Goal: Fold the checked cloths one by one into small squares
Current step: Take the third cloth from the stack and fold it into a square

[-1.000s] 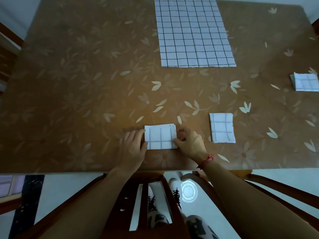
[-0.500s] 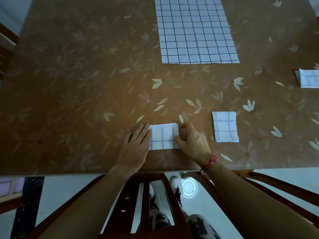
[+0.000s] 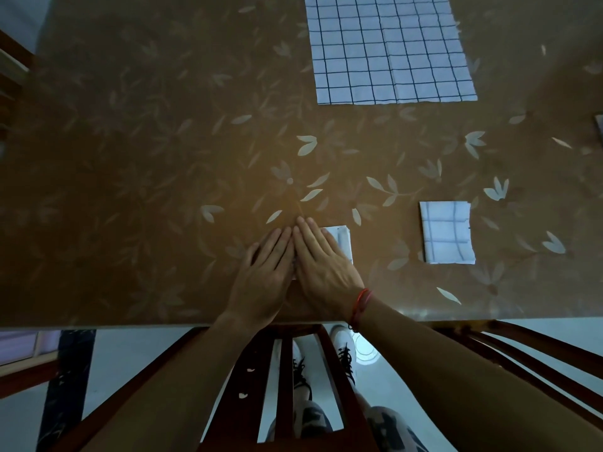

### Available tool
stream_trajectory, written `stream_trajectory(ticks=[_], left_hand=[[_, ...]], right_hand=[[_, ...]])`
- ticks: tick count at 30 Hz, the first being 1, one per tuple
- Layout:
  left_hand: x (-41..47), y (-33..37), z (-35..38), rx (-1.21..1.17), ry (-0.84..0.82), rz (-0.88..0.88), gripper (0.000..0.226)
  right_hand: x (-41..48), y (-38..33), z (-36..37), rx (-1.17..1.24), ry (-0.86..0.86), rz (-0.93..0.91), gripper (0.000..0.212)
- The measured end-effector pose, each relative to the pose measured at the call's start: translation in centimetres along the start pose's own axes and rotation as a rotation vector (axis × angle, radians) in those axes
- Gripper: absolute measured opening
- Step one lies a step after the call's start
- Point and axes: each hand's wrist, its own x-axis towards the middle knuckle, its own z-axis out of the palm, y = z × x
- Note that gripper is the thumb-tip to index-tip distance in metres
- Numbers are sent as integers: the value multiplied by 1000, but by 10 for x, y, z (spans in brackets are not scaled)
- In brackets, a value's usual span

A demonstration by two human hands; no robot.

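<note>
Brown leaf-print table (image 3: 130,190): left hand (image 3: 264,272) and right hand (image 3: 323,265) flat, fingers straight, side by side, pressing small folded cloth (image 3: 344,241).

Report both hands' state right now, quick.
Left hand: open, fingers straight, flat on the table.
Right hand: open, fingers straight, pressing flat on the small folded cloth.

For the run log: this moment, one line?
left hand: flat, beside | right hand: flat on small folded cloth | finished square: right | unfolded checked cloth: far
</note>
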Motion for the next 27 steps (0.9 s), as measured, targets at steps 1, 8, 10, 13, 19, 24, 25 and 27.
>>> stream_trajectory(ticks=[1, 8, 10, 13, 19, 24, 25, 27], left_hand=[[0, 0, 0, 2, 6, -2, 49], [0, -1, 1, 16, -31, -5, 52], [1, -2, 0, 21, -43, -2, 52], [1, -1, -1, 15, -49, -8, 52], [2, 2, -5, 7, -68, -35, 51], [5, 5, -12, -30, -76, -51, 52], [6, 5, -14, -40, -75, -56, 52], [8, 6, -19, -52, -75, -63, 52]], right_hand=[[0, 2, 2, -25, -9, -6, 57], [-3, 12, -1, -52, -28, 4, 61], [-8, 22, -4, -67, -45, 19, 63], [-20, 43, -10, -96, -75, 75, 66], [-31, 57, -15, -121, -116, 128, 70], [-30, 55, -21, -114, -143, 137, 70], [-30, 54, -22, -107, -147, 143, 69], [-28, 52, -24, -94, -158, 151, 68]])
